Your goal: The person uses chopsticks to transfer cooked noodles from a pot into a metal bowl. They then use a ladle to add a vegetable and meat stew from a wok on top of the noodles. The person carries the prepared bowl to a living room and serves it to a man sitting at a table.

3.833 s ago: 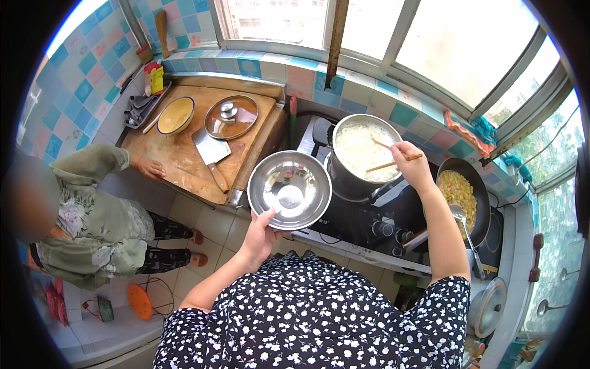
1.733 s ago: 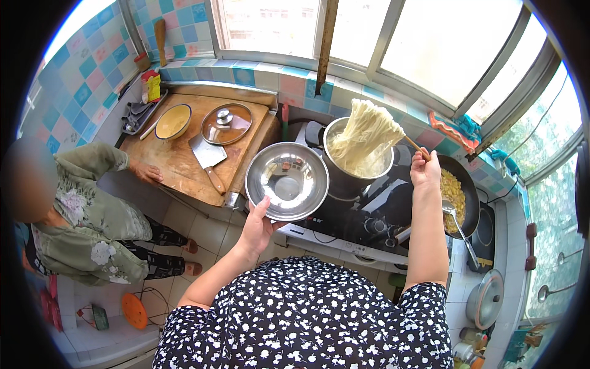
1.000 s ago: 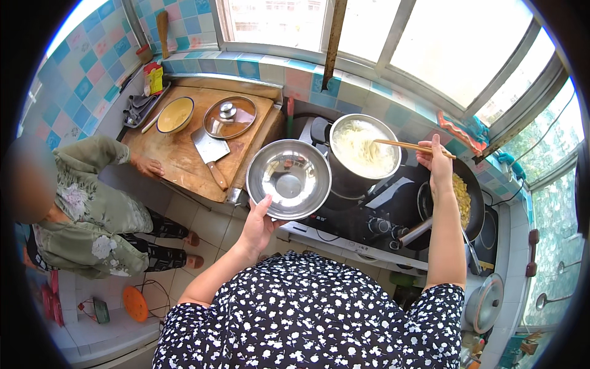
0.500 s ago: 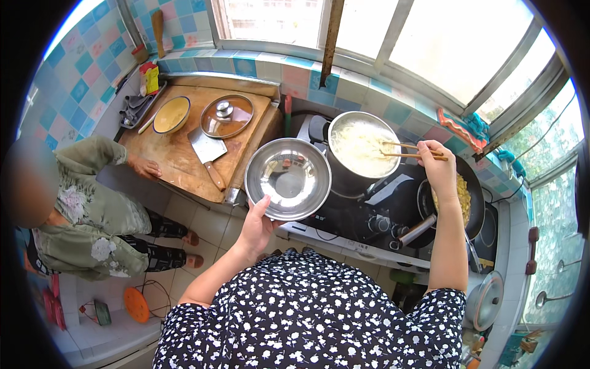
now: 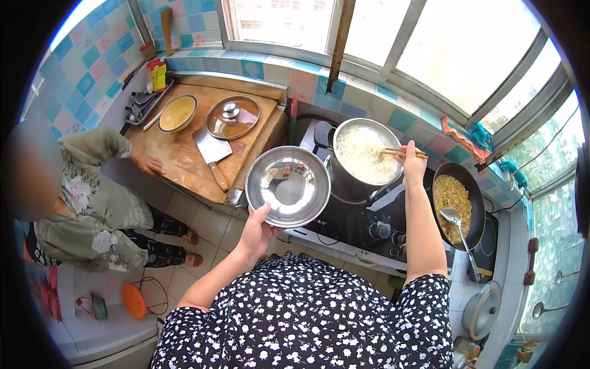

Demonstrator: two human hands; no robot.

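Note:
My left hand (image 5: 257, 232) grips the near rim of a shiny steel bowl (image 5: 289, 192), thumb on the inside wall; no food shows in it. In my right hand (image 5: 410, 161) is a pair of wooden chopsticks (image 5: 389, 152), pointing left over the rim of a pot. Their tips reach into the pale noodles (image 5: 361, 151) in the pot (image 5: 370, 121), which stands on the black stove. The bowl is held just left of the pot and a little nearer to me.
To the right, a dark frying pan (image 5: 478, 229) holds yellow chopped food with a metal spoon (image 5: 452, 216) in it. At left, a wooden board (image 5: 184, 146) bears a cleaver (image 5: 212, 147), a glass lid (image 5: 236, 128) and a yellow bowl (image 5: 177, 114). Another person (image 5: 86, 178) stands there, one hand on the board's edge.
My right hand has moved left and slightly down, bringing the chopsticks further over the pot. The frying pan, partly covered by my arm before, now shows fully. My left hand keeps holding the bowl.

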